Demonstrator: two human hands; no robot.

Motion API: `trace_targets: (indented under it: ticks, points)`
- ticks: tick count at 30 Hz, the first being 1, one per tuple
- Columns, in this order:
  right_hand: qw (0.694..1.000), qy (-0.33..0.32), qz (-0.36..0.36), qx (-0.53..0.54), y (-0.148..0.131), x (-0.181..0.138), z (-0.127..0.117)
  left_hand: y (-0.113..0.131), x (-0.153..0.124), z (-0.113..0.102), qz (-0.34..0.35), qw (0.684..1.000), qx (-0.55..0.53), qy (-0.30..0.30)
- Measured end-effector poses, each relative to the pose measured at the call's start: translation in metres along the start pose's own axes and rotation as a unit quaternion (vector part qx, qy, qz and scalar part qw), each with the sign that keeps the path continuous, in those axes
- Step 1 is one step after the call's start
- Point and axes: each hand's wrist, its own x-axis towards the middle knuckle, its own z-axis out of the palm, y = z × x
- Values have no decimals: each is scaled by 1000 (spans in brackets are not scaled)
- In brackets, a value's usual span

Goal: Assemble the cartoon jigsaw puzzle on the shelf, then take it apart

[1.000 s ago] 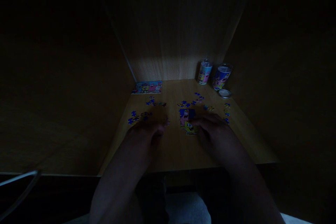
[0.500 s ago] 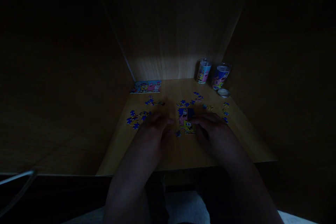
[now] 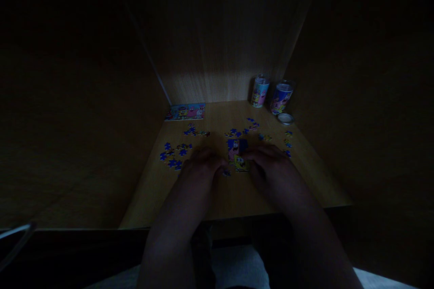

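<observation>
A partly joined jigsaw puzzle (image 3: 233, 148) with pink and yellow cartoon figures on blue lies flat on the wooden tabletop. At its right edge, my right hand (image 3: 271, 162) is closed, its fingertips gripping the border; whether a separate piece is under them is hidden. My left hand (image 3: 205, 167) reaches in from the left, fingers curled, its tips at a loose puzzle piece (image 3: 226, 173) just off the puzzle's lower left corner. That piece is partly covered by the fingers. Dim light blurs the finer detail.
Loose puzzle pieces (image 3: 172, 162) lie left, with more pieces (image 3: 237, 132) behind the puzzle and several (image 3: 287, 143) at right. A picture card (image 3: 186, 112) lies back left. Two printed cans (image 3: 259, 92) (image 3: 281, 98) and a round lid (image 3: 285, 118) stand near the right wall.
My left hand has moved slightly right and down to the loose piece, its fingers closing in. My right hand stays at the puzzle's edge. The whole view has shifted a little.
</observation>
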Motion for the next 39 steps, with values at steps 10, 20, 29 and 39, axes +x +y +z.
trace_targets:
  ticks: [10,20,29,39]
  points:
    - [1000,1,-12,-10,2,0,1,-5,-3,1,11,1000,8,-13]
    - [1000,-5,-10,-9,2,0,1,-4,1,8,-7,1000,-3,2]
    - [1000,-5,-1,-3,1,0,0,-3,0,8,-14,1000,-13,8]
    - [1000,-10,-4,-9,2,0,1,-3,3,8,-2,1000,-30,-10]
